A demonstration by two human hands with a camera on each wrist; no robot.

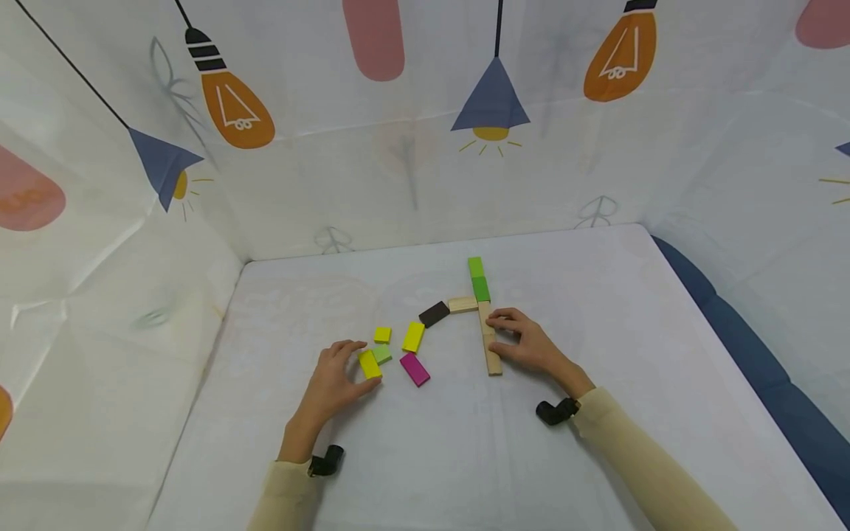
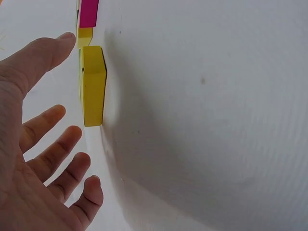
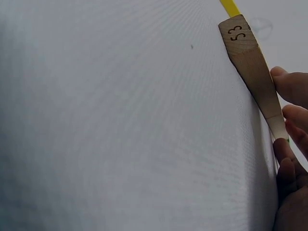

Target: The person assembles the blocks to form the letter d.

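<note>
In the head view, my left hand [image 1: 334, 381] spreads its thumb and fingers around a yellow block [image 1: 370, 364]. The left wrist view has that yellow block [image 2: 94, 86] on the sheet, the thumb and fingers apart from it. A light green block [image 1: 382, 355] and a small yellow block [image 1: 382, 335] lie just beyond. My right hand [image 1: 527, 345] rests fingertips along the right side of two plain wooden blocks, one far [image 1: 486, 317] and one near [image 1: 492, 355], set end to end. The near one's end reads "53" in the right wrist view, with my thumb [image 3: 288, 86] at its side.
Two green blocks [image 1: 478, 279] extend the wooden line away from me. Leftward from it curve a wooden block [image 1: 462, 304], a black block [image 1: 434, 314], a yellow block [image 1: 413, 337] and a magenta block [image 1: 415, 369]. A white sheet [image 1: 451, 457] covers the table; printed fabric hangs around it.
</note>
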